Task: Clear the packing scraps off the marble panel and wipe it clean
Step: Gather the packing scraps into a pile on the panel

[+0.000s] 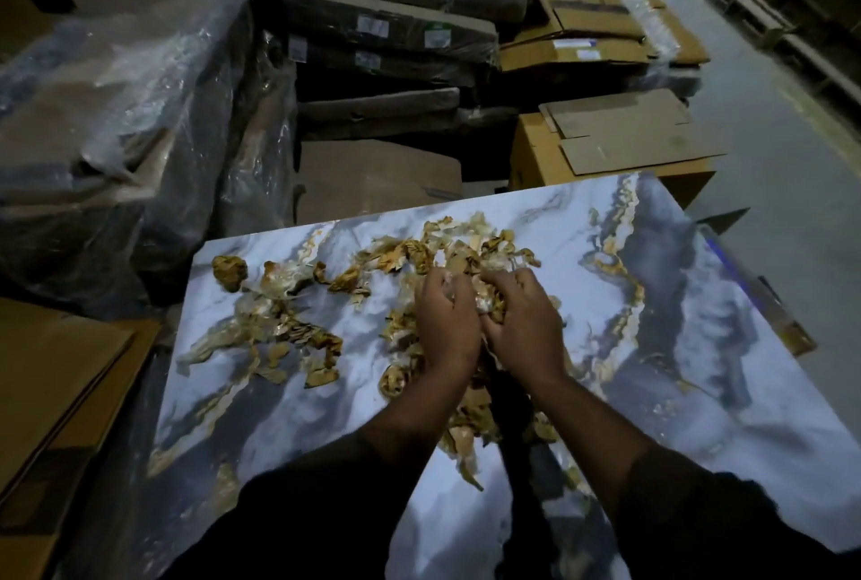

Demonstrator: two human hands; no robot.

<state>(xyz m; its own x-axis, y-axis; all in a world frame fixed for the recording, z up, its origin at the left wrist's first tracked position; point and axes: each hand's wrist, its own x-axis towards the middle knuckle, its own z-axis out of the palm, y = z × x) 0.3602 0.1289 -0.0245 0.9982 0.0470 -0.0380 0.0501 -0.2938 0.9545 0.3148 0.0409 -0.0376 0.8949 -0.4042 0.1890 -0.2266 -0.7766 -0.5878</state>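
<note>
— Room round the marble panel (699, 346)?
— Tight at nine o'clock: flat cardboard (60, 393) hard against that edge, plastic-wrapped bundles (116, 113) at ten. Stacked packages (386, 29) at twelve, a brown box (605, 160) near the far corner. Bare floor (768, 136) at two o'clock.
— The scraps?
— Crumpled brown-and-clear packing scraps (289, 328) strewn from nine o'clock to centre (one wad at the far-left corner).
— Hands?
— Left hand (447, 323) and right hand (522, 323) side by side at centre, fingers curled, clutching scraps.
</note>
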